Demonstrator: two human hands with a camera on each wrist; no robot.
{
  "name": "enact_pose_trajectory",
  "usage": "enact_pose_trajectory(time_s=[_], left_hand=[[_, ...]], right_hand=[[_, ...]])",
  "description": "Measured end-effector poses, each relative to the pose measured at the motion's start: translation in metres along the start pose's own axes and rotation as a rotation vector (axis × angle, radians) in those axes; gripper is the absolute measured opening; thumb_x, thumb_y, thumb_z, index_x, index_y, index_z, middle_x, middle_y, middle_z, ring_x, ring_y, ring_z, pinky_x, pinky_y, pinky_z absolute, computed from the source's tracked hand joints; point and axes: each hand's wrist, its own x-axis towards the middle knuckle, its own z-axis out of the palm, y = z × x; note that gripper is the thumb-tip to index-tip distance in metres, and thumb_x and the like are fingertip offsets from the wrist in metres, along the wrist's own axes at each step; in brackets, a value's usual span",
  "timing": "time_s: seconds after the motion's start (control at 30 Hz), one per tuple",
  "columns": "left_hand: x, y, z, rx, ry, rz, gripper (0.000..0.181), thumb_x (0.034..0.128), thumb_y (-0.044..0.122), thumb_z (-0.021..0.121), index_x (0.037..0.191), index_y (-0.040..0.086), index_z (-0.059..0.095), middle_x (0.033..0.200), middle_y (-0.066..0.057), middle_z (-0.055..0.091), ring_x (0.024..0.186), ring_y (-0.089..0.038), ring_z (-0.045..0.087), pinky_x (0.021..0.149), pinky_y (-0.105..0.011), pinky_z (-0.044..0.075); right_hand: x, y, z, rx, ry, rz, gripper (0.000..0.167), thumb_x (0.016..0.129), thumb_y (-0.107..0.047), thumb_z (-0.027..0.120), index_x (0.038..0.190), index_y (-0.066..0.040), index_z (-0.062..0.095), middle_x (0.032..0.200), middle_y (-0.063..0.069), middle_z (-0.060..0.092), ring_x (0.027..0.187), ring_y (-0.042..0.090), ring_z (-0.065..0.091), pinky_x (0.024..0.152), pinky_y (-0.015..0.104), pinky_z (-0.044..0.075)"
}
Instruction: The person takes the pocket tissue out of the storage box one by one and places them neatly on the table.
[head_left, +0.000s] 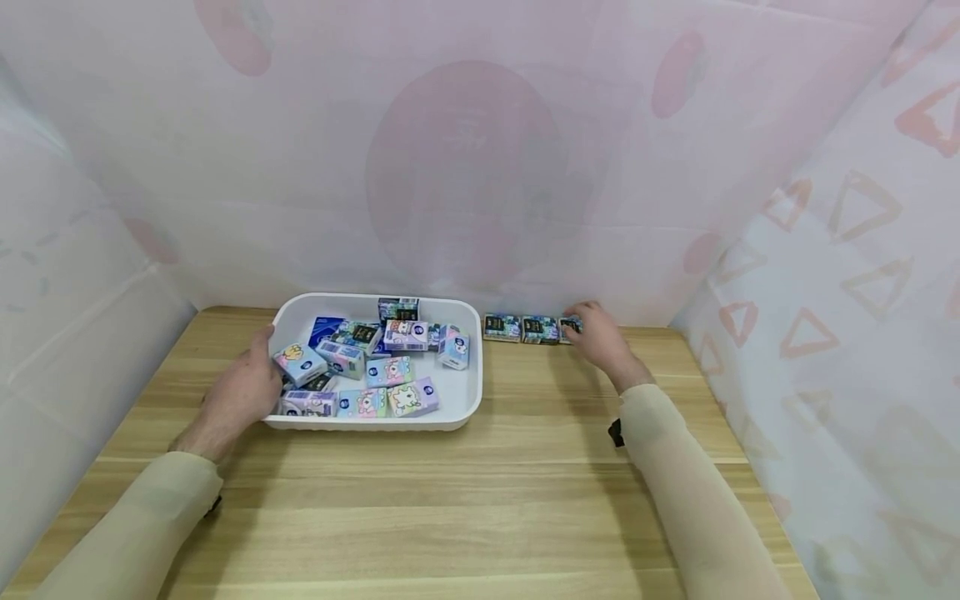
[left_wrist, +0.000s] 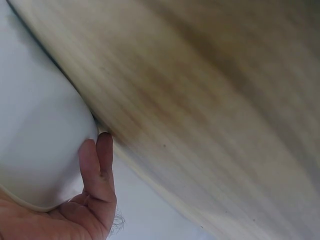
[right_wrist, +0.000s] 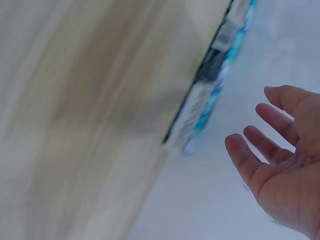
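Observation:
In the head view, a white plastic bin (head_left: pixel 471 408) stands left of centre, holding a jumble of small tissue packs (head_left: pixel 405 335) in lilac, pale blue, pink and dark floral prints. My left hand (head_left: pixel 243 379) grips the bin's left side; the left wrist view shows its fingers (left_wrist: pixel 91 167) against the outer wall. Right of the bin, three dark floral tissue packs (head_left: pixel 540 328) lie in a row along the back. Over the rightmost one hovers my right hand (head_left: pixel 602 342), partly hiding it. The right wrist view shows that hand's fingers (right_wrist: pixel 245 155) spread and apart from the row.
A light wood table (head_left: pixel 450 508) lies under everything. Pale printed sheeting (head_left: pixel 480 167) rises behind the back edge and at both sides. The row of packs lies close to the back sheet.

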Motion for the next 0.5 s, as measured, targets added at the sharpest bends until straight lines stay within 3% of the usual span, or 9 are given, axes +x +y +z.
enact_pose_trajectory(time_s=[0.2, 0.5], left_hand=[[-0.001, 0.001, 0.000, 0.002, 0.009, 0.013, 0.082, 0.1167, 0.005, 0.041, 0.184, -0.007, -0.004, 0.152, -0.054, 0.050, 0.092, -0.045, 0.072, 0.058, -0.040, 0.053], [0.001, 0.000, 0.001, -0.004, -0.002, -0.009, 0.082, 0.1160, 0.005, 0.039, 0.184, -0.007, -0.004, 0.156, -0.055, 0.047, 0.103, -0.051, 0.071, 0.063, -0.041, 0.056]], right_hand=[[-0.004, -0.039, 0.005, 0.004, -0.011, -0.066, 0.044, 0.120, -0.020, 0.069, 0.158, 0.002, 0.067, 0.172, 0.029, 0.055, 0.161, 0.049, 0.056, 0.132, 0.066, 0.050], [-0.015, -0.089, 0.022, -0.003, -0.019, -0.215, 0.044, 0.118, -0.020, 0.073, 0.156, 0.001, 0.069, 0.166, 0.025, 0.064, 0.156, 0.044, 0.063, 0.131, 0.060, 0.054]])
